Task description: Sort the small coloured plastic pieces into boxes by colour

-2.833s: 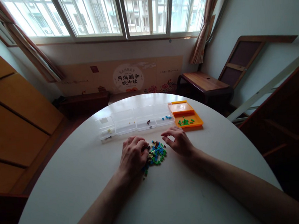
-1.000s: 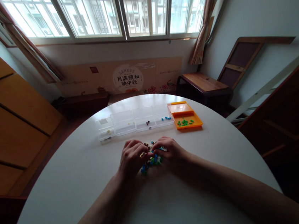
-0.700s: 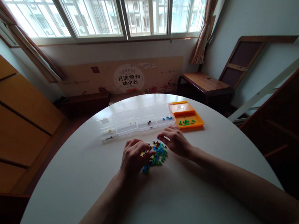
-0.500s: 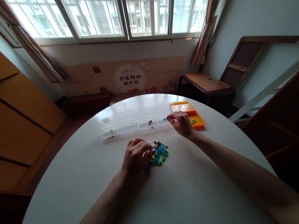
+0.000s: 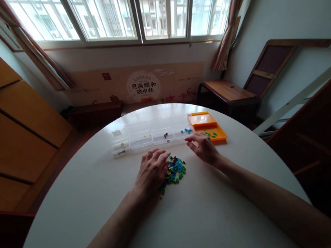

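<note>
Near the table's (image 5: 74, 212) middle, your left hand (image 5: 151, 173) lies spread against the brick pile's (image 5: 174, 169) left edge; your right hand (image 5: 204, 148), loosely open and empty, hovers just beyond it.

Left hand (image 5: 152, 172) covering part of the brick pile (image 5: 174, 170), tiny pieces in clear boxes (image 5: 151, 133) indistinct
</note>
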Available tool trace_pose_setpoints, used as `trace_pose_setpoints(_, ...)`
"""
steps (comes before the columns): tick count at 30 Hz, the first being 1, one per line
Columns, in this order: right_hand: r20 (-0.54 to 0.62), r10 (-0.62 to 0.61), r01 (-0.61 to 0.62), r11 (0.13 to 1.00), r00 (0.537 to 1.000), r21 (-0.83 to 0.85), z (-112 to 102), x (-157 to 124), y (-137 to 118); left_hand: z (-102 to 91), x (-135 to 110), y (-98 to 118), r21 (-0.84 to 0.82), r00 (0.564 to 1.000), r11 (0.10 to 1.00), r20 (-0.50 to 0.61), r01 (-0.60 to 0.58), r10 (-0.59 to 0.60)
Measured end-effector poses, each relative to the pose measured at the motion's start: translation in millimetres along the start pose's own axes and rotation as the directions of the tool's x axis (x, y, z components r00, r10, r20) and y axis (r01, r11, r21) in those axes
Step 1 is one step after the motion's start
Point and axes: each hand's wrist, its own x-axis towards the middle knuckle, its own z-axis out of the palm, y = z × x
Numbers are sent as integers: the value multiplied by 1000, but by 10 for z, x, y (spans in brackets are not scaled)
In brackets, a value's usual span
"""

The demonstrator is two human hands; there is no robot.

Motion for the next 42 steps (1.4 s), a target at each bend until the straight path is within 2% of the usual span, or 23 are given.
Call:
trace_pose_setpoints(6,51,-61,62,998,997,-12,60,-109,-141,23,6,-35,54,997,998,81,-20,16)
trace_pose_setpoints(17,46,-76,76,997,996,7,98,-176,-143,16,-9,-37,-25,1000,999,-12,20,-20)
trace_pose_setpoints(24,37,-82,82,997,996,15,106,-187,-136,-2,-10,-32,-42,999,999,-51,-21,19)
trace_pose_setpoints(34,43,-88,88,996,995,14,103,-193,-141,14,-9,-49,-51,999,998,-4,-42,42)
trace_pose_setpoints(38,43,-88,88,996,995,11,101,-192,-142,-13,-13,-41,-109,1000,994,-1,11,-11)
trace_pose_setpoints(42,42,-92,91,996,995,6,102,-194,-148,-30,-4,-28,-128,998,990,53,50,-44)
